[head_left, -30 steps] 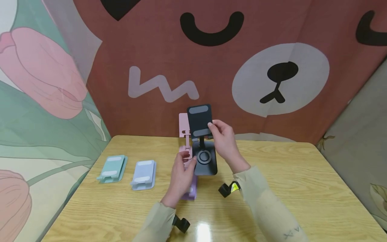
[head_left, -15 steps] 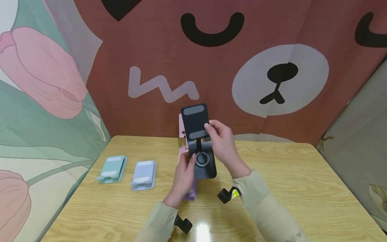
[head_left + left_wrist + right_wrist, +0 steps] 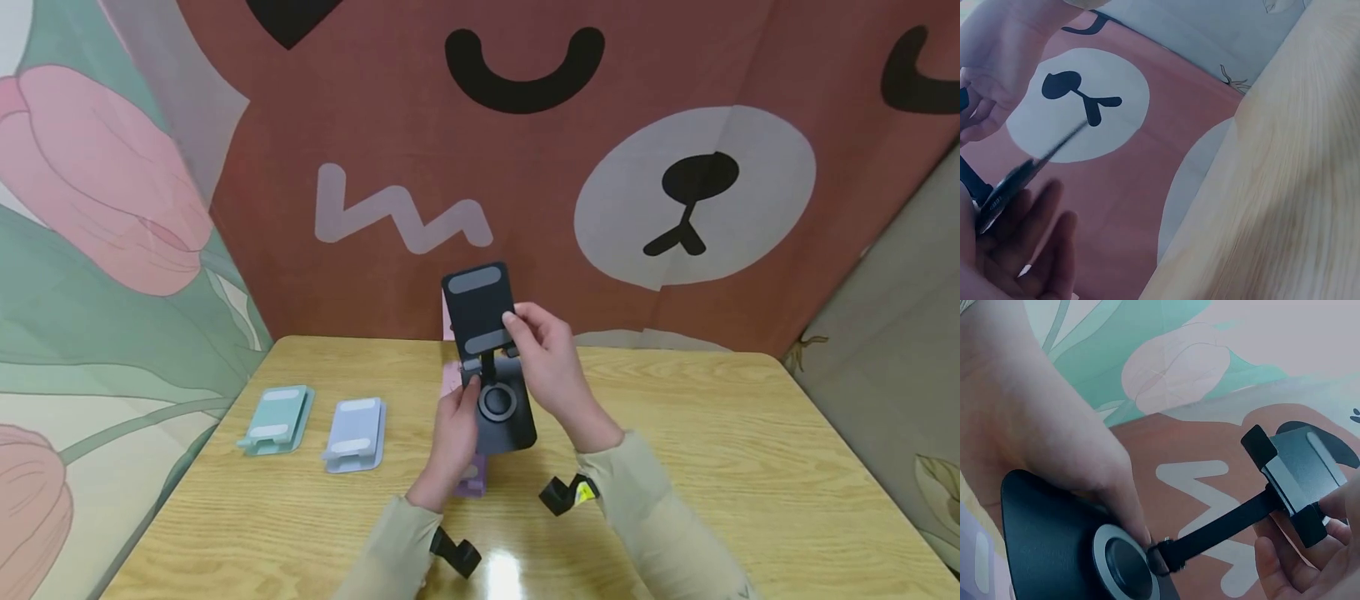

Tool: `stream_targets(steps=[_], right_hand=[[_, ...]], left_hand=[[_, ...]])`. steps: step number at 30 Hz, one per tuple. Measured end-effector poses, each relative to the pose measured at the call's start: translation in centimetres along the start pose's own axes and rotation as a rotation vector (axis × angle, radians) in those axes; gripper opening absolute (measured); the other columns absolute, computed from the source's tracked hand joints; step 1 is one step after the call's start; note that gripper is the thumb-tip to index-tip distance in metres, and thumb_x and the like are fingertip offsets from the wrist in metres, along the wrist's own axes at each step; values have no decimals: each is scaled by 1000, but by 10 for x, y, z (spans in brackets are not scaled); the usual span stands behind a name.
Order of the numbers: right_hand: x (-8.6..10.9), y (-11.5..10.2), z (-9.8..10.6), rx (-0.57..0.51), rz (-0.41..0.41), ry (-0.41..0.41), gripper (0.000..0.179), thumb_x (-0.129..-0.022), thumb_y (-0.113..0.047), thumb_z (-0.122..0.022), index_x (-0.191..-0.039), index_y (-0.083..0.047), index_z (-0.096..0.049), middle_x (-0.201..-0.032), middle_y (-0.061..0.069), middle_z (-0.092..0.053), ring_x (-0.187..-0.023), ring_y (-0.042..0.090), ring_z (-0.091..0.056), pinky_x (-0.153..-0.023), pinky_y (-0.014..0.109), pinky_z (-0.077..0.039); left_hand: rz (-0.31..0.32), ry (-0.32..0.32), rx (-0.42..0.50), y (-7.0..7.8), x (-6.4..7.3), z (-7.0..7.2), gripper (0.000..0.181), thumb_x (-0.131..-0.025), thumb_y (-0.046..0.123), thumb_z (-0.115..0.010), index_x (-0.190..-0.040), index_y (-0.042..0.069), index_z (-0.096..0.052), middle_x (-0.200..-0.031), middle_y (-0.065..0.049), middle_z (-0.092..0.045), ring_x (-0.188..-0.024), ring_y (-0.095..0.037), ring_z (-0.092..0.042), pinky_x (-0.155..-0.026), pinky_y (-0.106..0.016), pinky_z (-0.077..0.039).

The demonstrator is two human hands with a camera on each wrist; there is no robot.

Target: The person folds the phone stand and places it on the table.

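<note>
Both hands hold a black phone stand (image 3: 477,304), unfolded, above the table in the head view. My left hand (image 3: 452,446) grips the left edge of its base (image 3: 1047,531), thumb on top near the hinge and fingers underneath. In the left wrist view the base shows edge-on as a thin dark plate (image 3: 1013,184). My right hand (image 3: 553,367) pinches the right edge of the upper plate, thumb on the front. A dark arm (image 3: 1222,530) joins plate and base in the right wrist view. The stand partly hides a pink stand (image 3: 450,377) and a purple one (image 3: 471,479).
On the wooden table (image 3: 712,467), a green folded stand (image 3: 276,419) and a light blue folded stand (image 3: 356,433) lie to the left. A printed bear curtain (image 3: 375,292) hangs right behind the table's back edge. Small black cameras (image 3: 457,557) are strapped at the wrists.
The black stand has shifted left and slightly down, tilting leftward, and covers more of the pink stand. My left fingers, spread at the base's edge before, have closed around it.
</note>
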State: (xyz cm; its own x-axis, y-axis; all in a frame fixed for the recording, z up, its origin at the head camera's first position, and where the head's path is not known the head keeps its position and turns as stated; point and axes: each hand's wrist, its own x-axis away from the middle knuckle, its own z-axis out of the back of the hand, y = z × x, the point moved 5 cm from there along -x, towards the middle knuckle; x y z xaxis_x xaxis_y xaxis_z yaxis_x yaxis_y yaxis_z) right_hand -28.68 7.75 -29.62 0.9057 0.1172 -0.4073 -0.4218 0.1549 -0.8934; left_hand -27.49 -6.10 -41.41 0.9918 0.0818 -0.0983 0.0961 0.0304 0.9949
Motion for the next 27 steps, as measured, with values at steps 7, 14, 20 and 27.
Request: stream_targets(steps=[7, 14, 20, 27], right_hand=[[-1, 0, 1, 8, 12, 3, 25, -106, -28, -57, -109, -5, -67, -100, 9, -67, -92, 24, -59, -85, 43, -47], [-11, -9, 11, 43, 52, 58, 31, -106, -36, -56, -109, -7, -66, -90, 11, -61, -82, 25, -57, -74, 37, -50], [-19, -16, 20, 75, 57, 82, 35, -106, -40, -54, -110, -7, -66, -82, 12, -55, -79, 26, -53, -69, 39, -46], [-25, -20, 22, 103, 46, 70, 41, -105, -47, -52, -106, -9, -68, -74, 14, -51, -72, 28, -51, -59, 38, -41]], left_hand=[[-54, 66, 61, 2, 2, 1, 43, -111, 26, -44, -104, -7, -71, -86, -11, -72, -78, -14, -64, -68, -26, -49], [-46, 68, 82, 1, 2, -1, 43, -111, 26, -44, -105, -6, -71, -90, -12, -73, -85, -15, -66, -71, -27, -50], [-38, 58, 91, 0, 2, -3, 43, -111, 25, -43, -108, -8, -71, -96, -15, -74, -94, -20, -68, -77, -29, -52], [-26, 44, 82, -2, 3, -5, 43, -111, 26, -42, -109, -5, -72, -95, -12, -75, -96, -20, -67, -80, -29, -51]])
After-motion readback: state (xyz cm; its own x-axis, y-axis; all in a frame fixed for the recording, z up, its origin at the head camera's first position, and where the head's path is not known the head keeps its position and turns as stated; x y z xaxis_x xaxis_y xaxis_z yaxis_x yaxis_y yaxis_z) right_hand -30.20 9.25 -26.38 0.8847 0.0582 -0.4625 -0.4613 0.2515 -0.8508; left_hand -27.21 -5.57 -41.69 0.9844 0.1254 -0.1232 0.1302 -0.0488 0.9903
